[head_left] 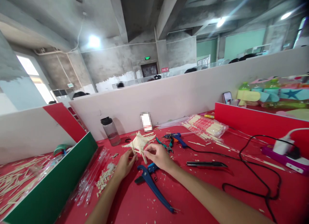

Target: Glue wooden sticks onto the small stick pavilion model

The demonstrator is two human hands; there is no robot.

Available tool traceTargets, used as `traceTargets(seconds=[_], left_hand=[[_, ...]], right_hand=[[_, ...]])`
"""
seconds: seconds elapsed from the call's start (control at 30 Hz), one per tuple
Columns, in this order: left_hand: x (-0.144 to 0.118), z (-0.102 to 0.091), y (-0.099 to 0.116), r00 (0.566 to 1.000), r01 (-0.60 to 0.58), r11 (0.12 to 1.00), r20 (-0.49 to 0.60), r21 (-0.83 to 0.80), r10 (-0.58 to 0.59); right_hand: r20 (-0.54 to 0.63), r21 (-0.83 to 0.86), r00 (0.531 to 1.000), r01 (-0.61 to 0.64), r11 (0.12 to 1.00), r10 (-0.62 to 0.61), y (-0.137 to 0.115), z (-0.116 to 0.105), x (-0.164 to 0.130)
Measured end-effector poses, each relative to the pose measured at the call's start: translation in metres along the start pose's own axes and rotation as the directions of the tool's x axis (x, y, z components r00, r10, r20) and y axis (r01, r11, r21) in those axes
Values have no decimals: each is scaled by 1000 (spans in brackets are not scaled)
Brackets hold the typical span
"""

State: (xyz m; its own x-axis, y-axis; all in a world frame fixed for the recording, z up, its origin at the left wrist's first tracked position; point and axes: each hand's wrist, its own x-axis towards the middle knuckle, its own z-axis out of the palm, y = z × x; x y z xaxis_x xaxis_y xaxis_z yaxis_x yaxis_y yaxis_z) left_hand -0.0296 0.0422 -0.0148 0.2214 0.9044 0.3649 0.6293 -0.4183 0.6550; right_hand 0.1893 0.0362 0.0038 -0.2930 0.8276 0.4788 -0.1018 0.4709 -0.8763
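Observation:
A small model of pale wooden sticks [139, 141], with a pointed roof-like top, stands mid-table. My left hand [125, 163] closes its fingers on the model's lower left side. On the lower right, my right hand [158, 155] pinches the model near one of its upright sticks. The fingertips partly hide the lower sticks. Just below the hands lies a blue-handled pipe cutter [155, 189]. Beyond my right hand are green-handled pliers [166, 145] and a blue glue gun [179, 139].
A dark-capped bottle [111, 132] stands at the back left. Stick offcuts [106, 177] and plastic sleeves [88, 182] lie left. Right are a black utility knife [206, 164], packed sticks [206, 126], a looping black cable [262, 196] and a purple power strip [277, 155]. Low partitions [54, 182] flank the table.

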Motion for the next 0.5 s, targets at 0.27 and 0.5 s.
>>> traceTargets(seconds=[0.27,0.5], left_hand=[[-1,0,-1,1000,4,1000,-5,-8,-4],[0,0,0,1000,8,1000,5,3,-8]], right_hand=[[1,21,998,-64,998,64,0,2,3],[19,136,986,-168,976,167,2,4,6]])
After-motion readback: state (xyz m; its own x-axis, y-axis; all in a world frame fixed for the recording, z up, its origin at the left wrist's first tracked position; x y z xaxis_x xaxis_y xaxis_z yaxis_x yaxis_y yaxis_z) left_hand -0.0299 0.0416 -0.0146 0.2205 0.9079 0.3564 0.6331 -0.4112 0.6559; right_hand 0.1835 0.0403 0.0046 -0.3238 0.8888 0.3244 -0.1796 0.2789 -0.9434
